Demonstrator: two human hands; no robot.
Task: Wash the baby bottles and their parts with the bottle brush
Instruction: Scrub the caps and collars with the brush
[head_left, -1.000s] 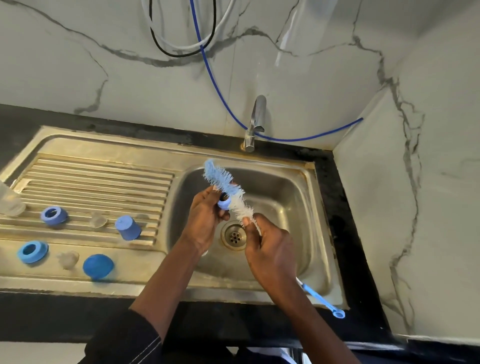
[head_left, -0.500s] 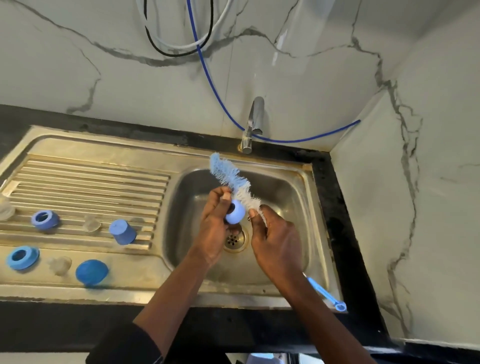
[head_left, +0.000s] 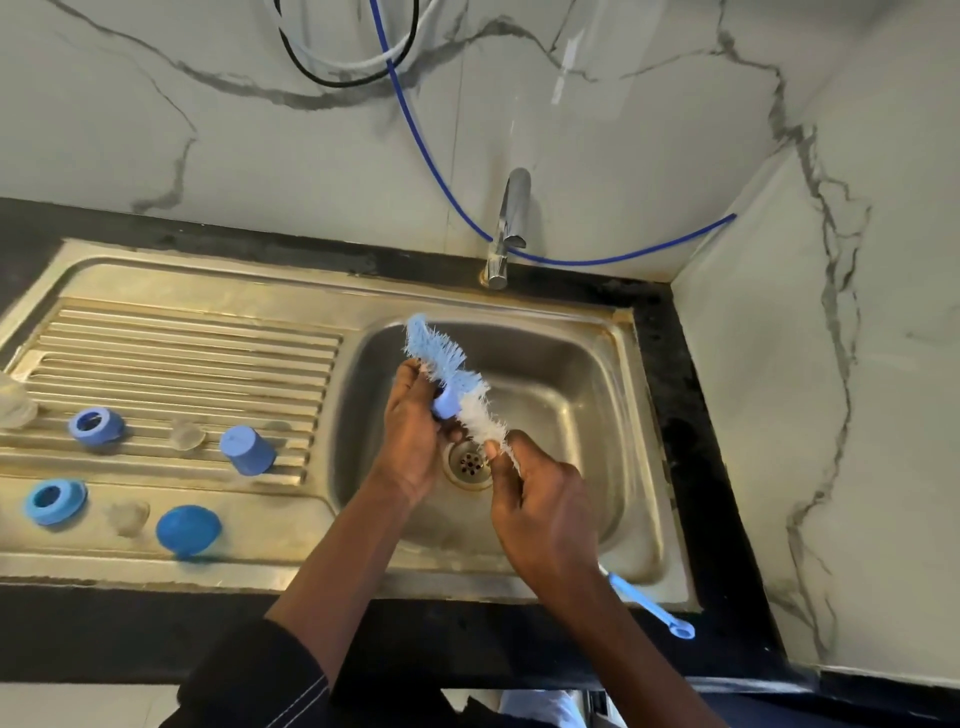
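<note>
Over the basin of the stainless-steel sink (head_left: 571, 374), a small blue plastic bottle ring (head_left: 445, 404) is pinched between the curled fingers and thumb of the left hand (head_left: 413, 436). The long bottle brush with blue and white bristles (head_left: 462, 387) is set at this ring; whether it is passed through it or only pressed against it cannot be told. The blue bristle end is seen above the left hand, and the white part just right of the ring. The brush is gripped below the white bristles by the right hand (head_left: 545, 514), with the fingers curled round it. Its light-blue handle is seen emerging under the wrist, over the sink's front rim. Both hands are held near each other above the round metal drain (head_left: 469, 462).

On the ribbed draining board (head_left: 182, 353) to the left, well apart from the hands, a darker blue ring (head_left: 96, 426), a lighter blue ring (head_left: 54, 501), a blue cup-shaped cap (head_left: 247, 449), a blue domed cap (head_left: 188, 529) and two clear teats are laid.
</note>
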